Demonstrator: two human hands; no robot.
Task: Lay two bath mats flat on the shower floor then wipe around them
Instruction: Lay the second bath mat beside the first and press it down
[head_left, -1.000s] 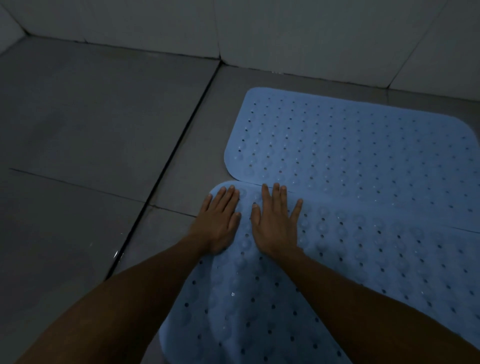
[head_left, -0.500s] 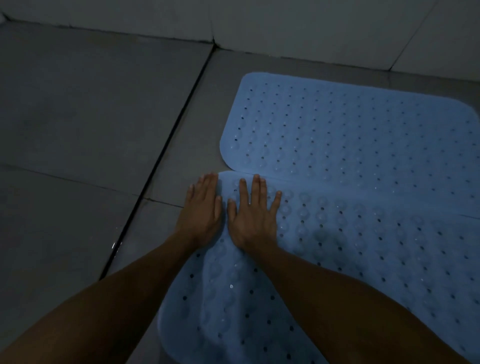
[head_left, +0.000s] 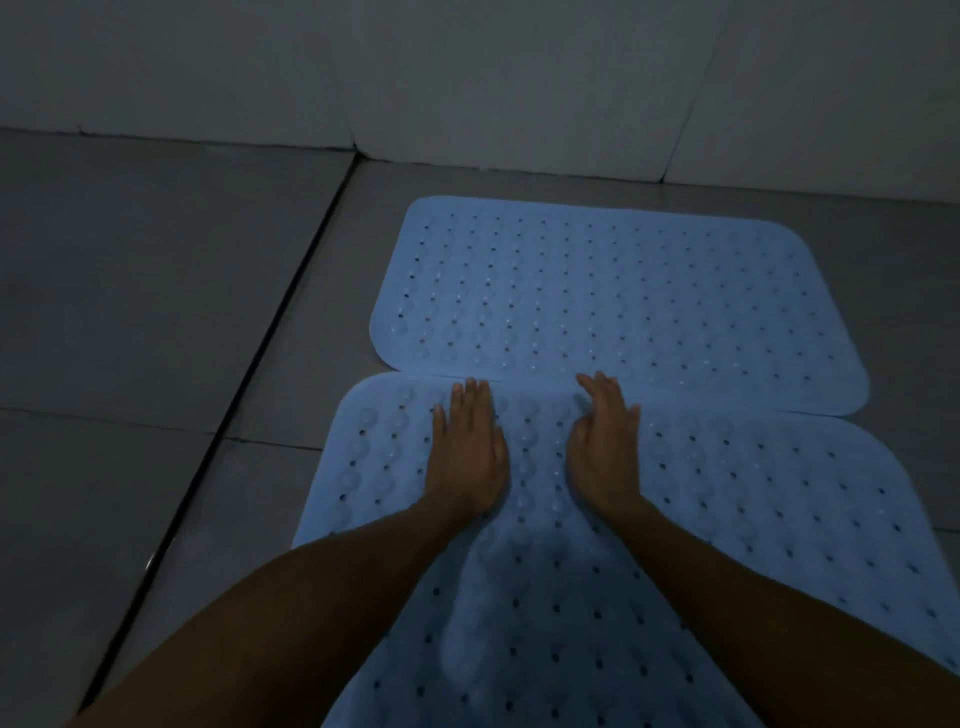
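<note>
Both hands, left and right, press open-palmed, gripping nothing, flattening the near mat against the far mat; wiping likely follows.

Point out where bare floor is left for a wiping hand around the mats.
Bare tile lies left of both mats, across the floor groove, and in a strip between the far mat and the wall. The near mat overlaps it; both hands press there.
</note>
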